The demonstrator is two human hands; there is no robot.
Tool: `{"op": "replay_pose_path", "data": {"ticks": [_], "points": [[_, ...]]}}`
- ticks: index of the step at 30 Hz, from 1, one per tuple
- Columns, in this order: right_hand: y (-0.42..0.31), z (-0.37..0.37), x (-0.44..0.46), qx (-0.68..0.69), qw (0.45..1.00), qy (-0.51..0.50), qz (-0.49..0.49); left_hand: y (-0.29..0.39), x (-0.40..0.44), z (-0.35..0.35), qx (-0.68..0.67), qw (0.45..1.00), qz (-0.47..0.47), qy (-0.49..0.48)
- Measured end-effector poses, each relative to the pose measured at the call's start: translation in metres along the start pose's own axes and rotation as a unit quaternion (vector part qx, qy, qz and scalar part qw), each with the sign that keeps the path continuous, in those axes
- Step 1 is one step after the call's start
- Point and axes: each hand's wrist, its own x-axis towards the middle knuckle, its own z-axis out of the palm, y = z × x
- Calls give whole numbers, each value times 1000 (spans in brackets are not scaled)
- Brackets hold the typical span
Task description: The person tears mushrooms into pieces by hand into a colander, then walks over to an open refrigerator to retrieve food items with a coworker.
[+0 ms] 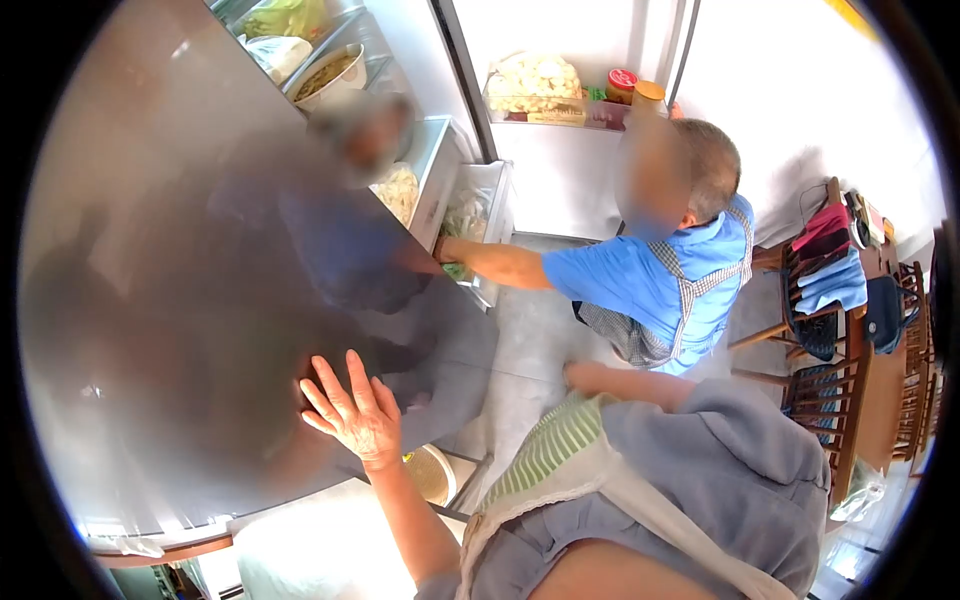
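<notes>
My left hand [357, 415] lies with its fingers spread against the glossy grey fridge door [180, 330], and nothing is held in it. Below the waist of the other person, my right hand [584, 377] hangs beside my green-striped apron [565, 440]; its fingers are too unclear to make out. Across from me, a person [670, 270] in a blue shirt and checked apron reaches an arm into a lower fridge drawer [490, 215]. That drawer holds bagged greens [466, 215]; the person's fingers are partly hidden behind the door edge.
Above the drawer, an upper drawer [430, 190] holds a pale bag, and a bowl of food [330, 75] sits on a shelf. The other door's rack [560, 112] carries a bag of pale pieces and lidded jars. Wooden chairs [800, 300] and a table [875, 400] stand at right.
</notes>
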Motion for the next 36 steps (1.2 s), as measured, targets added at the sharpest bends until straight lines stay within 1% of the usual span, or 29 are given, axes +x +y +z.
{"op": "replay_pose_path", "data": {"ticks": [1,2,3,4,5,6,7,8,9,10,12,15,17,18,21,24,27,29,32,35,36], "points": [[-16,-23,-11,14,1000,-11,-3,1,1,-11,-39,999,0,0],[-23,-33,-15,33,999,0,0,-1,3,-21,-40,999,3,1],[-29,-40,-18,51,999,12,3,-3,6,-32,-57,998,2,35],[-12,-18,4,27,999,-13,-42,-5,9,-41,-75,995,1,69],[3,11,20,5,995,-41,-88,-11,13,-48,-32,995,-1,93],[11,31,28,10,995,-43,-87,-18,15,-53,-33,995,3,89],[23,44,40,8,996,-44,-78,-24,19,-54,-44,991,-6,126],[26,39,43,5,997,-43,-69,-27,24,-52,-55,984,-17,166],[25,37,45,4,997,-41,-68,-29,24,-51,-55,986,-21,159],[10,17,41,-9,998,-50,-49,-29,22,-50,-56,985,-20,160],[-14,-21,30,-23,998,-56,-29,-29,20,-44,14,994,-34,100],[-29,-46,18,-20,998,-47,-24,-33,14,-37,19,995,-38,89],[-27,-40,20,14,997,-2,-70,-36,14,-35,23,995,-33,87],[0,-1,41,19,997,11,-70,-37,15,-34,17,995,-31,90],[-28,-41,18,41,998,-1,-48,-39,13,-30,6,995,-27,97],[-44,-61,7,36,999,-3,-37,-39,13,-29,2,995,-30,99],[-48,-60,7,16,1000,-9,-24,-38,14,-30,-2,995,-32,91],[-50,-53,6,63,998,12,-3,-38,12,-33,-4,996,-30,85],[-57,-57,4,34,999,-6,-14,-37,12,-37,-14,996,-37,77],[-67,-65,9,34,999,-15,-28,-36,15,-44,-50,995,-26,82],[-71,-70,16,36,999,-14,-25,-35,16,-46,-69,992,-19,104]]}}
